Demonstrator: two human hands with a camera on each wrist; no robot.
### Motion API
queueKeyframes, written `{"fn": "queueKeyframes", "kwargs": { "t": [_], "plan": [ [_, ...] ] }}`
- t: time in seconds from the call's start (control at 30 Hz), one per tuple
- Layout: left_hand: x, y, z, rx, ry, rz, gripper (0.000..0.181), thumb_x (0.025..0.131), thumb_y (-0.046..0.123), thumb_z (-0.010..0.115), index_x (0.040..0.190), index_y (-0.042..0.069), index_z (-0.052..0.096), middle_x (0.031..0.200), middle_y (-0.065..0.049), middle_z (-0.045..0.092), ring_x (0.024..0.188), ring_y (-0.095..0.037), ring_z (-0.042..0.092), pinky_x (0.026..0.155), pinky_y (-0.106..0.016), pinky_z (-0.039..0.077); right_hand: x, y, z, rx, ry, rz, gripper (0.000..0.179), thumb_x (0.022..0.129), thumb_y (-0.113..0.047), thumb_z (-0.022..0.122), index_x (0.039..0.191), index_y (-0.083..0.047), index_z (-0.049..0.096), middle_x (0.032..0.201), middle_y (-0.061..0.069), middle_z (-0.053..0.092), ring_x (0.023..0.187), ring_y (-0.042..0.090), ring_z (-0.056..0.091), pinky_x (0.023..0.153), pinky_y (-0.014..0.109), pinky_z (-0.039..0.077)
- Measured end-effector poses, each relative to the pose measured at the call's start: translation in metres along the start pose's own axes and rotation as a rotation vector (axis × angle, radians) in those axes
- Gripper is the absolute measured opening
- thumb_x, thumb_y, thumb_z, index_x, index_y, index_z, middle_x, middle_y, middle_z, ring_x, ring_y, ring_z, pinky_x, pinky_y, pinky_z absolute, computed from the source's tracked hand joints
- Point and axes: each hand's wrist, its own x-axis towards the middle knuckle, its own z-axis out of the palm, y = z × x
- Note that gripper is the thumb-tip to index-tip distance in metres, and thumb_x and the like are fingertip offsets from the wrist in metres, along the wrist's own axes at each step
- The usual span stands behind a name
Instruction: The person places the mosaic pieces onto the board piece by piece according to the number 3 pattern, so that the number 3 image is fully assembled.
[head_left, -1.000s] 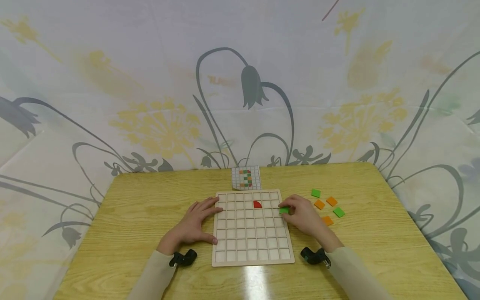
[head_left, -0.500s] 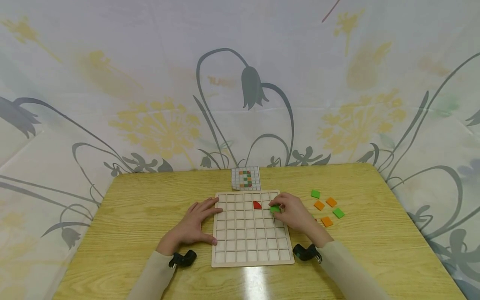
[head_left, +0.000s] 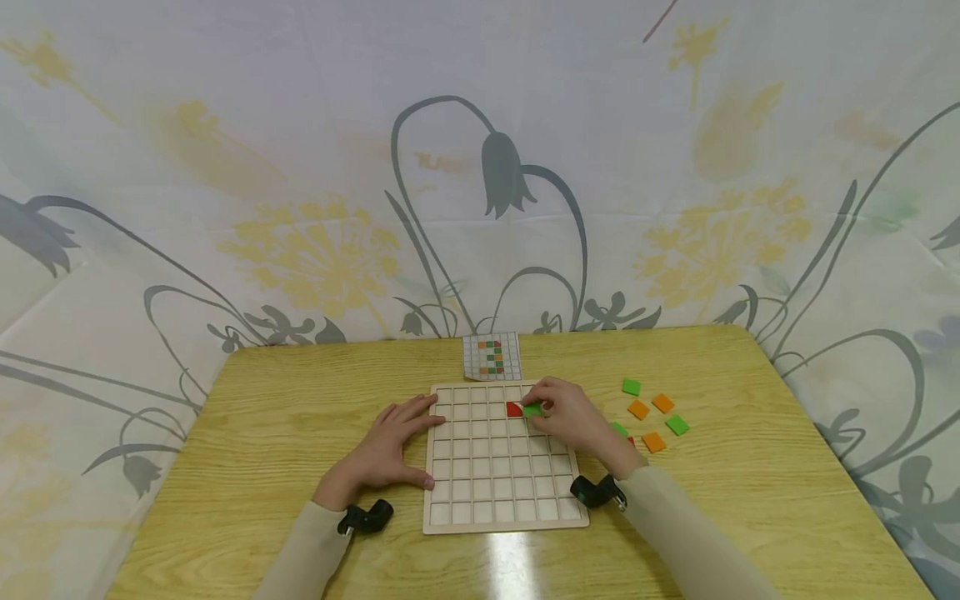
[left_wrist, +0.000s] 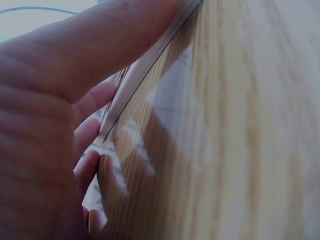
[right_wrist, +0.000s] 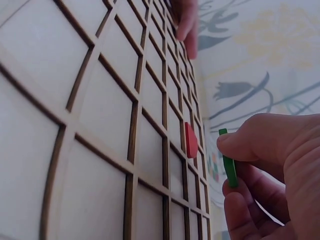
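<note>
A green square tile [right_wrist: 229, 167] is pinched between thumb and fingers of my right hand [head_left: 573, 419], held just over the wooden grid board [head_left: 482, 490]. In the head view that tile lies right beside a red quarter-round tile [head_left: 513, 410] set in a cell of the second row from the back. My left hand [head_left: 382, 447] rests with spread fingers at the board's left edge, thumb and fingertips touching the rim. From the left wrist, the thumb [left_wrist: 115, 40] lies along the board's side.
Loose green and orange tiles, such as an orange one [head_left: 653, 442], lie on the wooden table [head_left: 300, 392] right of the board. A red piece is partly hidden by the right wrist. Behind the board lies a paper pattern card [head_left: 491, 357]. A patterned cloth hangs behind.
My right hand has moved left across the board with the green tile, from the right edge to beside the red tile. The left hand has stayed in place.
</note>
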Motion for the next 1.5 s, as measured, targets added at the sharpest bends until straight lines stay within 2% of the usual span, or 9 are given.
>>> {"fn": "queueKeyframes", "kwargs": {
  "t": [0.17,0.47,0.8,1.13,1.5],
  "plan": [
    [0.0,-0.001,0.0,0.003,0.001,0.003,0.093,0.069,0.051,0.087,0.146,0.013,0.051,0.163,-0.011,0.024,0.15,-0.034,0.016,0.115,-0.063,0.006,0.009,-0.002,0.003,0.008,-0.027,-0.01,0.02,0.086,-0.007,0.075,0.106,-0.012,0.076,0.11,0.0,0.064,0.087,0.016,0.057,0.077,0.035,0.051],
    [0.002,0.002,-0.001,0.005,-0.004,0.006,0.093,0.069,0.05,0.087,0.146,0.012,0.051,0.163,-0.011,0.023,0.15,-0.035,0.016,0.114,-0.064,0.006,0.022,0.001,0.011,-0.008,-0.034,-0.078,0.019,0.085,-0.006,0.075,0.103,-0.011,0.077,0.102,-0.002,0.065,0.083,0.012,0.057,0.074,0.031,0.051],
    [0.002,0.0,-0.002,0.014,-0.009,-0.004,0.093,0.069,0.052,0.087,0.146,0.014,0.051,0.163,-0.01,0.023,0.15,-0.034,0.016,0.115,-0.063,0.007,0.031,0.002,0.022,0.068,-0.055,-0.09,0.016,0.088,-0.005,0.072,0.103,-0.01,0.076,0.1,-0.001,0.062,0.073,0.01,0.053,0.065,0.028,0.048],
    [0.002,0.0,0.0,0.006,-0.006,-0.009,0.093,0.069,0.054,0.086,0.146,0.015,0.051,0.164,-0.009,0.023,0.15,-0.034,0.016,0.115,-0.062,0.007,0.035,-0.003,0.031,0.059,-0.066,-0.037,0.017,0.088,-0.005,0.071,0.103,-0.011,0.076,0.099,-0.002,0.061,0.077,0.013,0.053,0.067,0.029,0.048],
    [0.0,-0.001,0.001,0.004,0.001,-0.009,0.092,0.07,0.055,0.085,0.147,0.015,0.051,0.164,-0.009,0.023,0.15,-0.035,0.016,0.115,-0.063,0.007,0.036,0.001,0.037,0.095,-0.048,-0.063,0.016,0.088,-0.006,0.073,0.102,-0.011,0.076,0.103,-0.001,0.063,0.087,0.015,0.055,0.075,0.032,0.049]
  ]
}}
